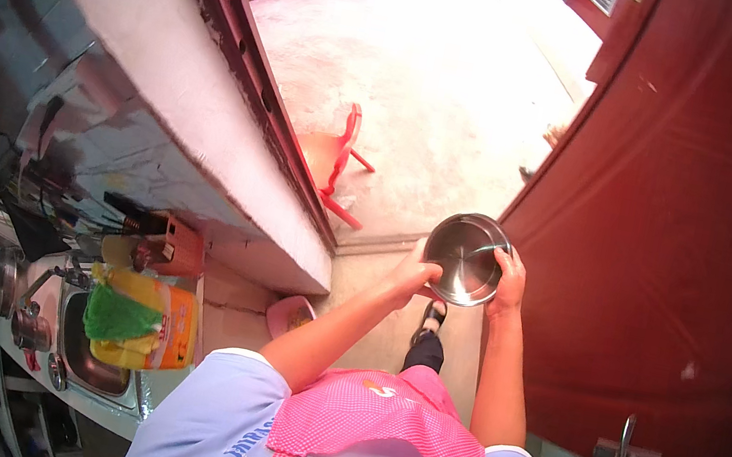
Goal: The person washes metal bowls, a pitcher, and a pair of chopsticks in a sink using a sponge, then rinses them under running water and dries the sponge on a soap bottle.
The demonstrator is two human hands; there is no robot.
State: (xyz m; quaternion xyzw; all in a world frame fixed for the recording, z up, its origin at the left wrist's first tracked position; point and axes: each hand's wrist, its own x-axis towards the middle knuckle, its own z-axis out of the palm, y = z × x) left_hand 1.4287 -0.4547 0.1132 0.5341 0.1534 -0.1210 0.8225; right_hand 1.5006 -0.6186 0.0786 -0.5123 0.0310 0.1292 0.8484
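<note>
A round, shiny stainless-steel bowl (467, 261) is held out in front of me, its opening facing up. My left hand (415, 274) grips its left side, the thumb hooked over the rim. On the opposite side, my right hand (510, 279) clasps the wall with its thumb over the edge. The bowl's inside shows bright reflections, and its bottom looks bare. Below it, one black sandal (428, 320) shows on my foot near the doorway's threshold (382, 242).
A red door (664, 244) stands close on my right. A thick white wall end (253, 201) is on my left, with a red chair (327, 156) just past it. A pink basin (290, 316) sits low by the wall. Left of me is a counter with a metal sink (91, 371).
</note>
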